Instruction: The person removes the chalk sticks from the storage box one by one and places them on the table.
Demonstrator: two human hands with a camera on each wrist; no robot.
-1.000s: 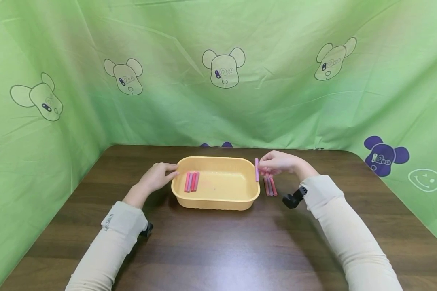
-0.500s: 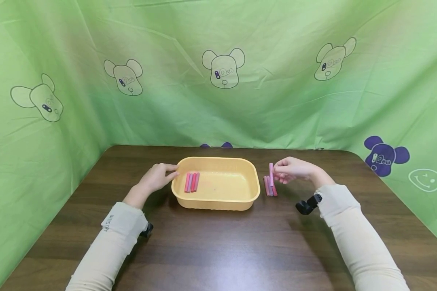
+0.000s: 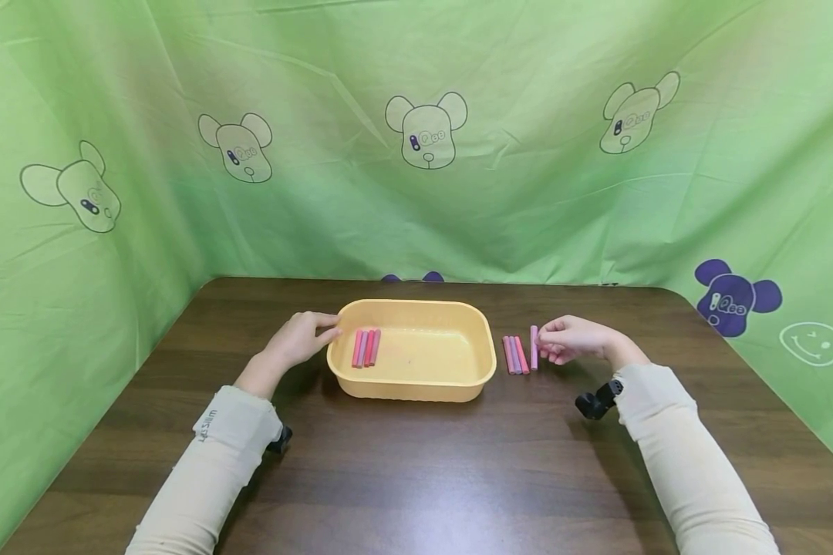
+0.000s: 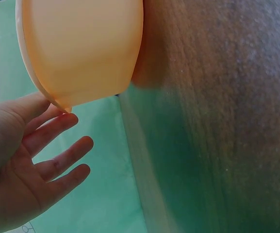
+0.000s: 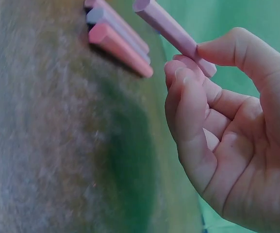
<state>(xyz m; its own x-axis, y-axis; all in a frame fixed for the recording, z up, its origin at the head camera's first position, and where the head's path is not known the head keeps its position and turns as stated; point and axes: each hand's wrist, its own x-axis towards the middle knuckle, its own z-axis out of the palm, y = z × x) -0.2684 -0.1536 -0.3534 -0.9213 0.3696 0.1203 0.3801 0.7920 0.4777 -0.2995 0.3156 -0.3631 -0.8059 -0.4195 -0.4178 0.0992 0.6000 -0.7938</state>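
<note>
In the head view my left hand (image 3: 298, 339) holds the left rim of a yellow plastic tub (image 3: 416, 391) between thumb and finger. In the left wrist view the other fingers spread away from the tub, and the thumb tip is hidden behind the rim. My right hand (image 3: 572, 339) pinches a light purple hexagonal chalk stick (image 3: 534, 347) between thumb and fingertips, to the right of the tub. Just left of it, three chalk sticks (image 3: 516, 355) in pink, purple and red lie side by side on the table. Inside the tub, several pink and purple chalk sticks (image 3: 365, 348) lie in a row at the left.
The dark wooden table (image 3: 403, 470) extends around the tub on all sides. A green printed cloth (image 3: 319, 223) hangs along its back and sides. Small black cameras sit under both cuffs.
My right hand has carried the purple chalk stick from the tub's right rim to the right, past the three sticks on the table, and lower. The left hand and tub have stayed put.
</note>
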